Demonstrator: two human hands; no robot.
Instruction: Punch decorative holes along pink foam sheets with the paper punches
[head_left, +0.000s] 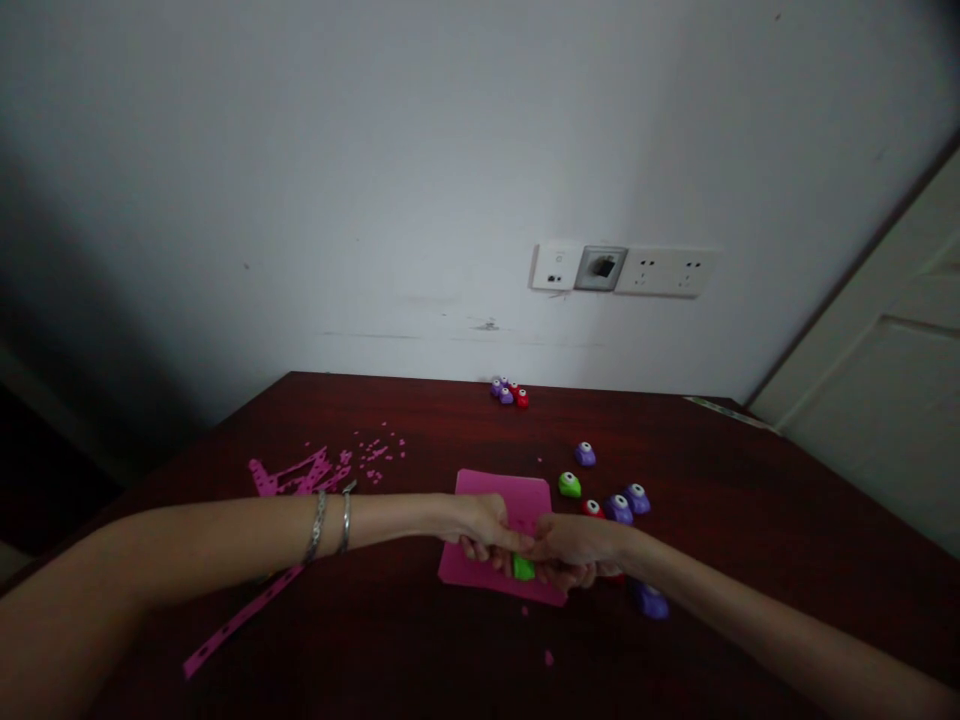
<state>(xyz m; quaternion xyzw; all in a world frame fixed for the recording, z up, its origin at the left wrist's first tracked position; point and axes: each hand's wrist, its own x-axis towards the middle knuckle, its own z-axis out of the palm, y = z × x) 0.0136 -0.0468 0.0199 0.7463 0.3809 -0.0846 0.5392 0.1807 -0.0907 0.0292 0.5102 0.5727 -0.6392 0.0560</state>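
Note:
A pink sheet point(501, 490) lies on the dark wooden table point(750, 520). Both my hands meet over its near edge. My left hand point(484, 527), with two silver bangles on the wrist, is closed and pinches the sheet. My right hand point(574, 552) is closed around a small green punch point(523, 568), which sits on the sheet's near edge between the two hands. The fingertips of both hands touch each other above the punch.
Loose small punches lie to the right of the sheet: a green one point(570, 485), purple ones point(628, 503) and a red one point(592, 508). Another cluster point(509, 391) sits by the wall. Pink scraps point(300, 472) and a punched strip point(240, 618) lie left. Wall sockets point(622, 269) are above.

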